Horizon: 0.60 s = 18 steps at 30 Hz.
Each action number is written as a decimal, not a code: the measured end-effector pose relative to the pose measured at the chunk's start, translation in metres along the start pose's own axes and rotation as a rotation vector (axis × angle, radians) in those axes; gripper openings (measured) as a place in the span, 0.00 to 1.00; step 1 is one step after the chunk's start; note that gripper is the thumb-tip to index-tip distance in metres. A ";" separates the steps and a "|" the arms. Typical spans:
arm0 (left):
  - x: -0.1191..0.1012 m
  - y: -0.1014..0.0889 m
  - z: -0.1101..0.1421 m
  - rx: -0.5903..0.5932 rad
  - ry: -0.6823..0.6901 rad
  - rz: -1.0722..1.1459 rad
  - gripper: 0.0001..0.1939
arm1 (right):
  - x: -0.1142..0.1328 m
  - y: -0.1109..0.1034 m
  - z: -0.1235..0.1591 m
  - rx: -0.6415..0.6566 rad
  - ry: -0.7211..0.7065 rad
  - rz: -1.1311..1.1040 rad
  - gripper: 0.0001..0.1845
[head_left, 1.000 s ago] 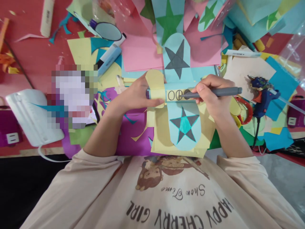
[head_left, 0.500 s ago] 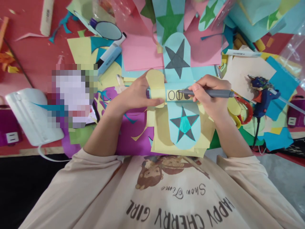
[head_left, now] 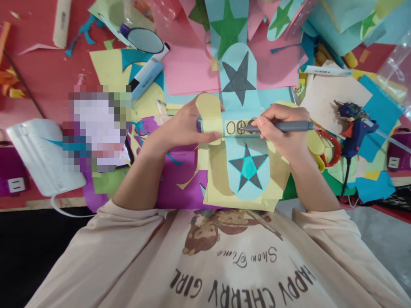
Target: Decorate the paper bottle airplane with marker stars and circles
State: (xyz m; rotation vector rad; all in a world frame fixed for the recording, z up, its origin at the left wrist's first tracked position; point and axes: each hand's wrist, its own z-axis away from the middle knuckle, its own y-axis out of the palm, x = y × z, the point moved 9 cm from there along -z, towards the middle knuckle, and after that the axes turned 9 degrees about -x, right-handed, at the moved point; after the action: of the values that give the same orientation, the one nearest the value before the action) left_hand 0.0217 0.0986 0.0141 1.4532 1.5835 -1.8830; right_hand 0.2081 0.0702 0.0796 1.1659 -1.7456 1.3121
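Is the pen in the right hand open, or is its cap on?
The pen is open: its thin, bare tip shows at the middle circle, with no cap over that end.

there's 1 gry mkr (head_left: pixel 289 125), 1 glue gun (head_left: pixel 357 136), 2 hands (head_left: pixel 183 124).

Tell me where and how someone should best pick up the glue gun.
Probably by its blue handle, coming from the near side: the handle points that way, with the cord trailing from its end, while the nozzle points away and to the left.
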 end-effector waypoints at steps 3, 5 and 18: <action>-0.001 0.000 0.000 0.003 0.003 -0.006 0.34 | 0.001 -0.001 -0.001 -0.006 0.008 -0.027 0.21; -0.001 0.000 0.000 0.008 0.004 -0.007 0.35 | 0.002 0.000 -0.001 -0.003 0.006 -0.059 0.19; -0.006 -0.001 -0.003 0.020 0.032 0.017 0.39 | -0.002 0.001 -0.002 0.015 -0.023 -0.049 0.22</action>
State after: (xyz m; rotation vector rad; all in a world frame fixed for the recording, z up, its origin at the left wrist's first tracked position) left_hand 0.0255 0.0991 0.0201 1.5075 1.5666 -1.8802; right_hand 0.2082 0.0722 0.0784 1.2287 -1.7161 1.2893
